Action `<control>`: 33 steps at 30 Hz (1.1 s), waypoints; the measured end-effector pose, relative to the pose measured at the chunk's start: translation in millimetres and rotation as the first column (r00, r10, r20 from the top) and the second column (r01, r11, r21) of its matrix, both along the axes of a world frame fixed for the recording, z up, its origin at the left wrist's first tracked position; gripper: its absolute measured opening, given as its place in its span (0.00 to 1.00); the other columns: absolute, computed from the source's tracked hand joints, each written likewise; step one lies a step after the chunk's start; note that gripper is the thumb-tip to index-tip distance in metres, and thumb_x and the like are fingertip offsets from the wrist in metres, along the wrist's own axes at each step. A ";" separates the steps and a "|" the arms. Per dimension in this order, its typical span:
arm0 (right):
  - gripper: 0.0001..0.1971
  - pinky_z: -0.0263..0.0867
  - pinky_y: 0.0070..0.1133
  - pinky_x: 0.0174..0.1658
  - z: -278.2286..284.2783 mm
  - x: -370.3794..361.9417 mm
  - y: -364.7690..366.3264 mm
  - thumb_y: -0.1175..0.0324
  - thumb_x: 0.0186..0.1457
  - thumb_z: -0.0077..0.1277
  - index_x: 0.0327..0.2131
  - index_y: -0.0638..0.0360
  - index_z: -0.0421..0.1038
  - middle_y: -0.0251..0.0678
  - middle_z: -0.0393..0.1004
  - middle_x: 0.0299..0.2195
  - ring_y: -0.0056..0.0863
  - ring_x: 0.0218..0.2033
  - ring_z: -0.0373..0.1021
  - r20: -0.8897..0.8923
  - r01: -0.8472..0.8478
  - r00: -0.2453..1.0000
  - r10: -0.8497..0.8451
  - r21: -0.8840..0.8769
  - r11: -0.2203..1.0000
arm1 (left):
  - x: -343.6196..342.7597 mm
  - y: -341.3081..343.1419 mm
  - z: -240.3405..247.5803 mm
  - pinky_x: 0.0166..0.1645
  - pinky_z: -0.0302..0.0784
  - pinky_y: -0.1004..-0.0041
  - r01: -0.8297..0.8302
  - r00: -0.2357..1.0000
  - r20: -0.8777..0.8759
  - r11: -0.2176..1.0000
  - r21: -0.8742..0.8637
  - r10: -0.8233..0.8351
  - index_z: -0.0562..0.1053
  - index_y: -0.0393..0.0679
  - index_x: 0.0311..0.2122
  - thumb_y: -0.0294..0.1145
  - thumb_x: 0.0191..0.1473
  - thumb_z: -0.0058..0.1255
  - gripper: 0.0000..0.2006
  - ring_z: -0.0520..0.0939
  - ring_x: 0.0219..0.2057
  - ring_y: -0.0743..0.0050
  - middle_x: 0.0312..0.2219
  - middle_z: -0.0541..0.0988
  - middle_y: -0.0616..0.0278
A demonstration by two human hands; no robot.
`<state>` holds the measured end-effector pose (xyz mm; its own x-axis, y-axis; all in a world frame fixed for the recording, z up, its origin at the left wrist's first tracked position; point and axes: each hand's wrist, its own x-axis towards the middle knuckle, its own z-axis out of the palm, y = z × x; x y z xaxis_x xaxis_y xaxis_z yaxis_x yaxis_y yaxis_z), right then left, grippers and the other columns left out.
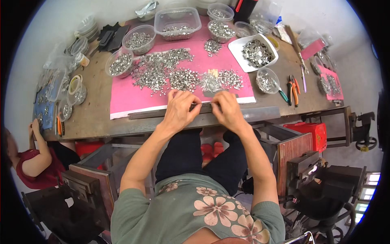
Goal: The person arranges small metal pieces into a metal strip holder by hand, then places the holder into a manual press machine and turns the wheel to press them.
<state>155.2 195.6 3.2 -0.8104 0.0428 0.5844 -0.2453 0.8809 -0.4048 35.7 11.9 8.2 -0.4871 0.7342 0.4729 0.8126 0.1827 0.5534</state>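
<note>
Hands pinch one thin metal strip (205, 106) at tabletop (93, 118) edge: left hand (180, 107) & right hand (225, 109), fingers closed on it; metal bits (185, 78) just beyond.

A small workshop: a worn workbench (93, 118) heaped with tiny metal parts (162, 71) (tubs too), pliers (293, 87).

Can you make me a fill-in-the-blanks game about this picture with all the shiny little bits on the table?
1. The piles of small metal pieces lie on a mat that is ____ in colour.
2. The left hand and the right hand together hold a thin ____ strip between them.
3. The square dish holding metal pieces is ____ in colour.
4. The pliers to the right have ____ handles.

Missing words: pink; metal; white; orange
</note>
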 end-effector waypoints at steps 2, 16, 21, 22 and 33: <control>0.09 0.61 0.32 0.44 -0.5 -2.3 -14.7 0.78 0.50 0.56 0.34 0.60 0.69 0.38 0.70 0.35 0.39 0.38 0.69 0.000 -0.026 1.000 0.026 0.015 1.000 | 3.6 -2.1 -4.9 0.57 0.61 0.57 -0.002 1.000 0.001 1.000 -0.006 0.002 0.77 0.45 0.31 0.29 0.48 0.62 0.05 0.77 0.36 0.62 0.28 0.77 0.64; 0.08 0.62 0.30 0.45 -14.2 -2.7 -21.3 0.80 0.51 0.57 0.36 0.61 0.73 0.37 0.74 0.37 0.37 0.40 0.70 -0.008 -0.021 1.000 0.020 -0.035 0.999 | 4.4 -9.0 -15.5 0.60 0.59 0.52 0.028 0.999 -0.024 0.997 0.069 -0.026 0.76 0.45 0.34 0.25 0.51 0.61 0.06 0.78 0.37 0.63 0.31 0.76 0.65; 0.06 0.64 0.29 0.45 -17.9 -1.3 -17.3 0.80 0.53 0.57 0.36 0.60 0.75 0.37 0.77 0.36 0.37 0.39 0.72 -0.010 -0.019 1.000 0.017 -0.257 0.966 | 10.9 -4.6 -17.4 0.60 0.58 0.51 -0.024 1.000 -0.018 0.995 0.092 0.026 0.77 0.46 0.36 0.27 0.54 0.60 0.05 0.78 0.37 0.63 0.30 0.76 0.65; 0.06 0.65 0.29 0.44 -16.8 -0.4 -17.7 0.80 0.53 0.57 0.36 0.61 0.75 0.38 0.78 0.35 0.37 0.38 0.73 0.010 0.006 1.000 -0.003 -0.337 0.942 | 12.3 -3.5 -17.5 0.61 0.58 0.51 -0.048 0.998 -0.027 0.995 0.085 0.051 0.78 0.46 0.37 0.29 0.55 0.60 0.05 0.78 0.37 0.63 0.30 0.76 0.65; 0.06 0.71 0.25 0.38 24.3 21.8 96.3 0.76 0.58 0.55 0.39 0.64 0.78 0.41 0.80 0.34 0.30 0.33 0.77 -0.054 0.482 0.867 -0.495 -0.154 0.862 | 14.4 5.7 -28.9 0.61 0.58 0.48 -0.129 0.989 -0.064 0.987 0.101 0.136 0.79 0.45 0.39 0.39 0.52 0.64 0.13 0.76 0.39 0.63 0.32 0.78 0.65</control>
